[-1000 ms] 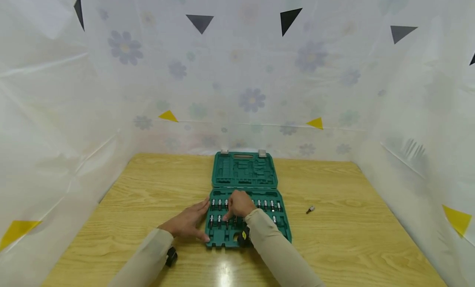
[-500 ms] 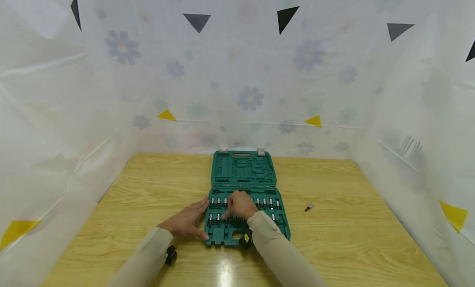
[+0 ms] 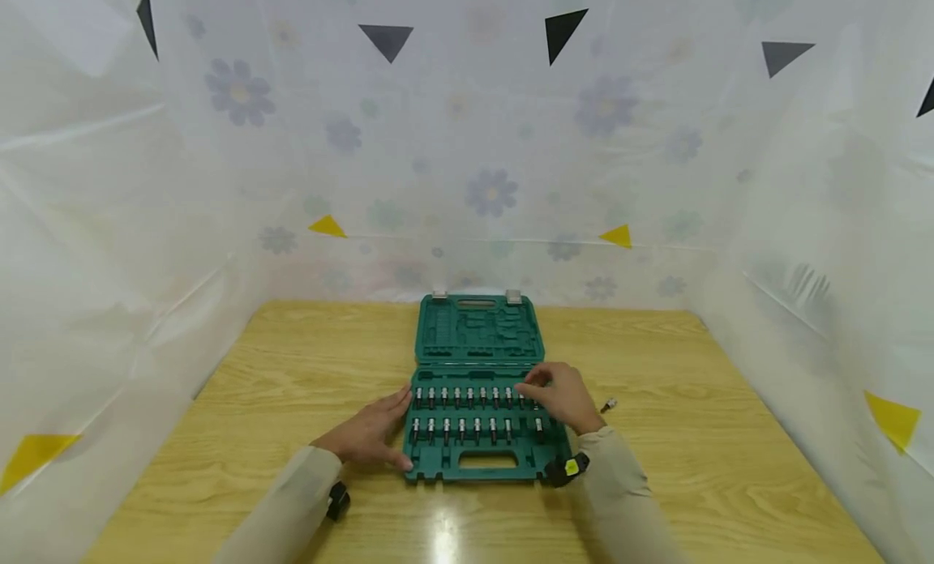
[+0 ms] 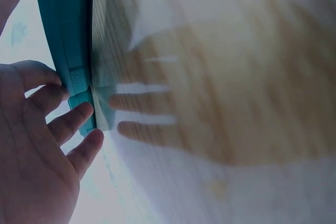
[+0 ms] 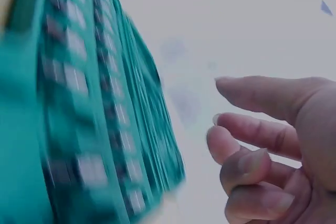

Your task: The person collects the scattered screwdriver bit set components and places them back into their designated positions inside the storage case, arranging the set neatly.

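"So, biggest first?"

"Wooden table [image 3: 328,523], then near its middle a green case [image 3: 432,460], open, lid [image 3: 477,325] toward 12 o'clock."

"And the hands?"

"Left hand [image 3: 370,434] at the case's 9 o'clock edge, fingers spread, tips against the side. Right hand [image 3: 565,395] over the 3 o'clock edge, fingers loosely bent and parted, nothing visible pinched between."

"Smaller still?"

"Two rows of bit sockets [image 3: 462,428] in the case, long axes 12 to 6 o'clock. Farther row close by the right fingertips [image 5: 254,162]; touching or not, cannot tell."

"And smallest?"

"Loose bit socket [image 3: 610,404], on the table outside the case, just beside the right wrist, well apart from the left hand."

"Which way from the right fingertips?"

"About 3 o'clock, back past the hand. Long axis 2 to 8 o'clock, silver end at 2."
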The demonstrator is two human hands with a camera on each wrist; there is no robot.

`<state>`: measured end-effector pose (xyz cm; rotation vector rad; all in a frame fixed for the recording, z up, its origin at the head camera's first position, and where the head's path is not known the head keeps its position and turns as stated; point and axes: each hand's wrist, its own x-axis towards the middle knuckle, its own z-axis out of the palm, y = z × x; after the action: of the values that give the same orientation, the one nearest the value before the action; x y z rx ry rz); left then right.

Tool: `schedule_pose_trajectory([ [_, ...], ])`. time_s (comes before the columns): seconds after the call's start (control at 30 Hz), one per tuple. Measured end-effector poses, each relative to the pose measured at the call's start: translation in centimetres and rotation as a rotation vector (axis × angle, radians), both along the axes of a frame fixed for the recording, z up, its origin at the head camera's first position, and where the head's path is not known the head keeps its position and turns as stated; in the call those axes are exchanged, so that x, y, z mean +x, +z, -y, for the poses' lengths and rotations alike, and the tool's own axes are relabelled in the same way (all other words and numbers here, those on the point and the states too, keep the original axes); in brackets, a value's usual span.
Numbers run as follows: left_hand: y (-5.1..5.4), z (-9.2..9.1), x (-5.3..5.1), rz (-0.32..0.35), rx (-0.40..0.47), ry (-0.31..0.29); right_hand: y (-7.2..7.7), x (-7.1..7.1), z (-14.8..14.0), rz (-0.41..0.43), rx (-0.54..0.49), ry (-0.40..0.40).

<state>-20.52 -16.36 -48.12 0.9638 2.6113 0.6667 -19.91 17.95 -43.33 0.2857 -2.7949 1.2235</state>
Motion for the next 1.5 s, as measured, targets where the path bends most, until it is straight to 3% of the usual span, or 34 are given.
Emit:
schedule_pose_trajectory([
  [0.13,0.1,-0.1,-0.1,-0.009,-0.007,-0.003,0.0,0.1,-4.8,-0.009,0.009,-0.142],
  [0.3,-0.1,-0.1,-0.1,-0.002,-0.004,-0.005,-1.2,0.3,-10.0,-0.022,0.074,-0.293],
  [0.53,0.0,-0.1,-0.1,0.007,-0.006,0.000,-2.6,1.0,-14.1,0.102,0.113,-0.400],
  [0.7,0.0,-0.1,-0.2,0.004,-0.014,0.008,-3.6,0.9,-14.8,0.174,0.102,-0.440],
  [0.9,-0.1,-0.1,0.0,0.016,-0.010,0.001,-4.1,0.3,-14.3,0.210,0.144,-0.430],
  [1.2,0.1,0.0,0.0,0.010,0.011,0.003,-5.0,-1.1,-12.7,0.194,0.164,-0.434],
  [1.5,-0.2,-0.1,-0.1,0.025,0.016,-0.001,-5.3,-1.1,-12.1,0.187,0.201,-0.442],
])
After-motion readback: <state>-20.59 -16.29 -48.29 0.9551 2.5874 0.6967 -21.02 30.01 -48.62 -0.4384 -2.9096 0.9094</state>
